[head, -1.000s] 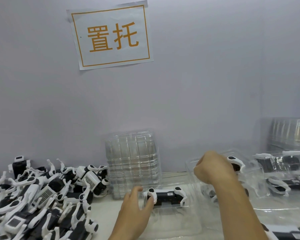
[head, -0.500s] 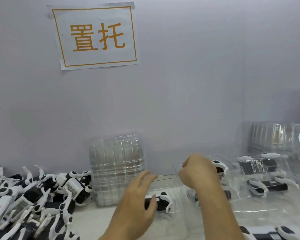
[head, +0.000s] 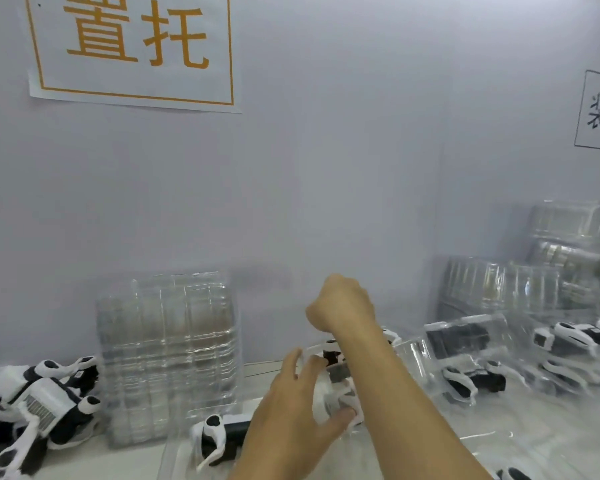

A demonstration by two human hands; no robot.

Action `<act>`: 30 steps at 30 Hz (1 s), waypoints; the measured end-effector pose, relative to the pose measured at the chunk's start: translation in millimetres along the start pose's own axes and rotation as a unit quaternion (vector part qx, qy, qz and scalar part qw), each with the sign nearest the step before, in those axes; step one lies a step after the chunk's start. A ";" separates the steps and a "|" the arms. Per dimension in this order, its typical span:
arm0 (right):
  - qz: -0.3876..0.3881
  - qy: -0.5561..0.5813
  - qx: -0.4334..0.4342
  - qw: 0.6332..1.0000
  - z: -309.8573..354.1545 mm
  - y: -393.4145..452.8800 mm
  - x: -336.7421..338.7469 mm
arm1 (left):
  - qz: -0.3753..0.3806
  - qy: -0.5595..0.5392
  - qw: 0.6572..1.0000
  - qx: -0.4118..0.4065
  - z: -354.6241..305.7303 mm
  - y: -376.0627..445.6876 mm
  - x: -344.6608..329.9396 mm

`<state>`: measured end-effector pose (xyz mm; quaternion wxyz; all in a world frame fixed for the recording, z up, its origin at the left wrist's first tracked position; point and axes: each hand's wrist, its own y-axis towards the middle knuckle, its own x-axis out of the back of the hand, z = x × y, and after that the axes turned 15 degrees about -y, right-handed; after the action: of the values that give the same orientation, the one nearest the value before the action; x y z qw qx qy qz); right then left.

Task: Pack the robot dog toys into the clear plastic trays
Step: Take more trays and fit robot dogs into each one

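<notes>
Toy (head: 338,386) between hands, long axis upright; left hand (head: 291,420) grasps it, nearer; right hand (head: 343,306) clenched above, contents unclear

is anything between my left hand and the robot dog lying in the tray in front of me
Partly. The left hand holds another robot dog above the clear tray; the robot dog in the tray lies just left of the palm, nothing visible between.

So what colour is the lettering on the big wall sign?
Orange, with an orange border, on the white wall sign; seen in the head view.
</notes>
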<state>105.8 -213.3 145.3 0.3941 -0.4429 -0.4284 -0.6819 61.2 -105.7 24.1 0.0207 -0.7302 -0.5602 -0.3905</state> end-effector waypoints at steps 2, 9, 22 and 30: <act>0.017 -0.040 0.009 0.999 -2.7 25.9 -6.8 | 0.003 0.000 1.000 0.010 -0.4 1.2 0.0; 0.137 -0.220 -0.097 0.961 -47.9 73.0 -32.0 | 0.006 0.009 1.000 0.017 -3.3 4.1 -2.1; 0.244 -0.266 -0.123 0.924 -76.0 75.6 -26.9 | -0.016 0.034 0.999 0.005 0.5 0.5 4.8; 0.270 -0.299 -0.079 0.912 -72.1 71.7 -20.8 | -0.035 0.027 0.999 0.012 1.2 -3.4 11.6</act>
<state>158.5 -300.4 125.2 0.3803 -0.7545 -0.3350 -0.4170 59.9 -94.5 28.7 0.0306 -0.6993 -0.5892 -0.4037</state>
